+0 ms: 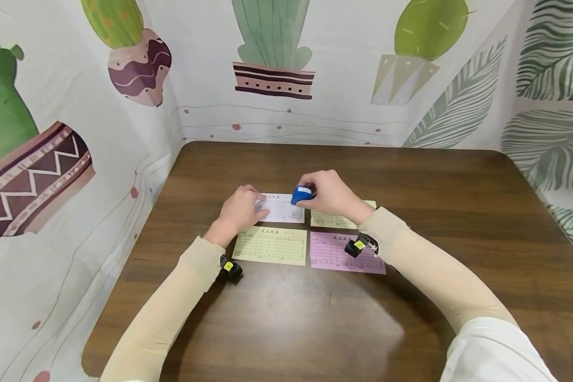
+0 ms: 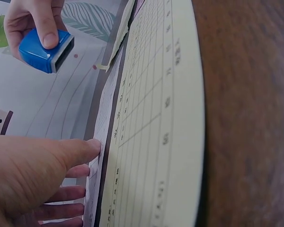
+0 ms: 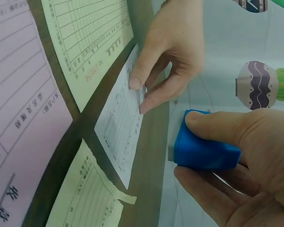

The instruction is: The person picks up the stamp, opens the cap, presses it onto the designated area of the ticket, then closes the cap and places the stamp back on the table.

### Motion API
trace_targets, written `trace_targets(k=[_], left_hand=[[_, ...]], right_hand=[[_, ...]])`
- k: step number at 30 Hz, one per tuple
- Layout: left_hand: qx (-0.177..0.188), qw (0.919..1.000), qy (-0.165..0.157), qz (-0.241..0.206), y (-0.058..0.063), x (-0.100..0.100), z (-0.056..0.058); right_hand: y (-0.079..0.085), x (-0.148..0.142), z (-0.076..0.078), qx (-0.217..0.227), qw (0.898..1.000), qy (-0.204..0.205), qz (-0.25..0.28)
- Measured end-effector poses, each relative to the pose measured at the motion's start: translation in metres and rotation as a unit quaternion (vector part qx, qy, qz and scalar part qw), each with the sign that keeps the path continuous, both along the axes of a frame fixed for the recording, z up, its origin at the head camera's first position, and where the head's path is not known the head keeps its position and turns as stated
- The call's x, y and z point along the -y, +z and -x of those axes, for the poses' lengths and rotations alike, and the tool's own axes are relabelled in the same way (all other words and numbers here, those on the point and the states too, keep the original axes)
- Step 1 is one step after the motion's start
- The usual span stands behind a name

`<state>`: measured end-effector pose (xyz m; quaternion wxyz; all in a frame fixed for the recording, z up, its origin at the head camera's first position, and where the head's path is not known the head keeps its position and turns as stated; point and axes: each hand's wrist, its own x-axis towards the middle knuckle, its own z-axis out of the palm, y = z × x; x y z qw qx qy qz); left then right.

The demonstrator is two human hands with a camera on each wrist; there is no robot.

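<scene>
My right hand [image 1: 333, 192] pinches a blue stamp [image 1: 298, 197] between thumb and fingers, over the right end of a white printed form [image 1: 284, 213]. In the right wrist view, the grey face of the stamp [image 3: 208, 146] is turned toward the forms, with a gap to the paper. A faint rectangular mark [image 3: 110, 126] shows on the white form there. My left hand [image 1: 241, 208] rests on the left end of that form, thumb and fingers extended against the paper. The left wrist view shows its thumb [image 2: 80, 150] at the form's near edge.
A yellow form [image 1: 270, 255] lies in front of the white one, a pink form [image 1: 331, 261] to its right. Another yellow form [image 1: 331, 220] sits partly under my right wrist. All lie on a brown wooden table [image 1: 277, 313]. Behind hangs a cactus-print cloth [image 1: 344, 116].
</scene>
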<state>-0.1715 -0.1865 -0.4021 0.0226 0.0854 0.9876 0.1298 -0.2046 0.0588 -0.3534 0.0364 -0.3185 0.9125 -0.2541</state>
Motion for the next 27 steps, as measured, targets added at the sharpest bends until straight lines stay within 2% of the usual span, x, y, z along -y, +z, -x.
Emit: trace_targets(k=[13,27], left_hand=[[-0.012,0.9999,-0.004,-0.004,-0.001,-0.002,-0.002],[-0.013,0.9999,-0.006,-0.007,-0.004,0.0,-0.001]], right_hand=[[0.008,-0.018,-0.001,-0.009,1.0,0.004,0.017],[0.014,-0.024,0.0,-0.014,1.0,-0.007,0.014]])
